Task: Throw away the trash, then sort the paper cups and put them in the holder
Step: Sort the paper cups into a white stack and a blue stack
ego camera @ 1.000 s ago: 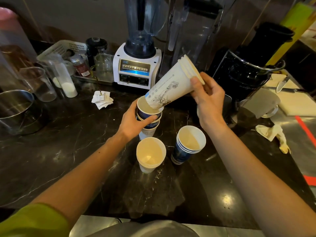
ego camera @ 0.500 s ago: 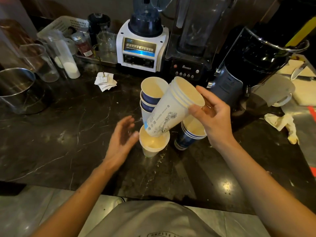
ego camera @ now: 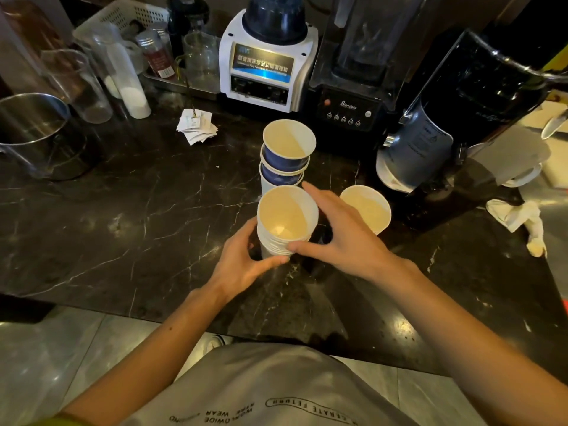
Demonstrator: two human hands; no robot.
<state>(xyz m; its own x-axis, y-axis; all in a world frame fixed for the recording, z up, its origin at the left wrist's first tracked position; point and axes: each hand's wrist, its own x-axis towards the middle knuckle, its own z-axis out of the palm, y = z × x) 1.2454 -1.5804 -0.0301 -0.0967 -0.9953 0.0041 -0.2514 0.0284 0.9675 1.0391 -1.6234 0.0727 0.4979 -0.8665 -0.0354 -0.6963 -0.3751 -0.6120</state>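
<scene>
Both my hands now close on the nested stack of white paper cups standing on the dark marbled stone surface: my left hand cups its near side, my right hand wraps the right. A moment ago my right grip carried the tall white bundle tilted in the air; it now sits seated in the stack, so the whites are sorted. Just beyond stands the blue-banded paper cup stack, and another cream-lined cup sits right. I see no holder.
</scene>
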